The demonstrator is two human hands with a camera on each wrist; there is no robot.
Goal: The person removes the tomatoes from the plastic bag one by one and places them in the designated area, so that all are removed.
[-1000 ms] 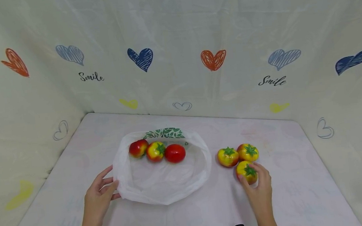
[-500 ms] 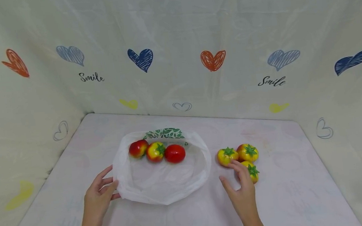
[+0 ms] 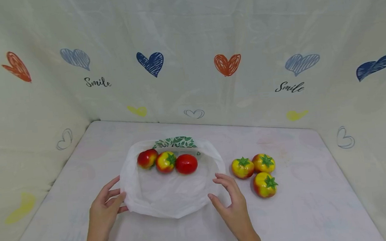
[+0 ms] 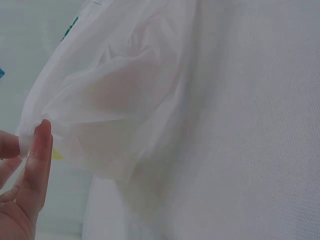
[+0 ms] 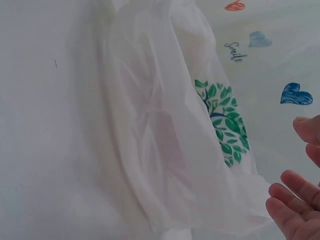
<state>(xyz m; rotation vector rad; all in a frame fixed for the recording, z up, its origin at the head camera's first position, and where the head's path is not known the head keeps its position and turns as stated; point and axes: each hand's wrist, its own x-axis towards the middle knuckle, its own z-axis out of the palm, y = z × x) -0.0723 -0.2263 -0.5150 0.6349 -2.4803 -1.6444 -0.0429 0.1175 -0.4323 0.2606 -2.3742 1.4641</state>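
Bag [image 3: 177,208] at twelve o'clock: your left grip [image 3: 104,211] pinches it at eight; your right grip [image 3: 234,205], empty, spreads its fingers at four; three fruits [image 3: 166,162] sit inside, three more fruits [image 3: 265,186] at three.

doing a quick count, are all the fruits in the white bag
No, three yellow-and-red fruits sit on the table, outside the white bag and to its right.

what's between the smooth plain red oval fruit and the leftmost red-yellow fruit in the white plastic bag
A glossy, round, green-topped yellow-and-red fruit lies between them; the head view shows it.
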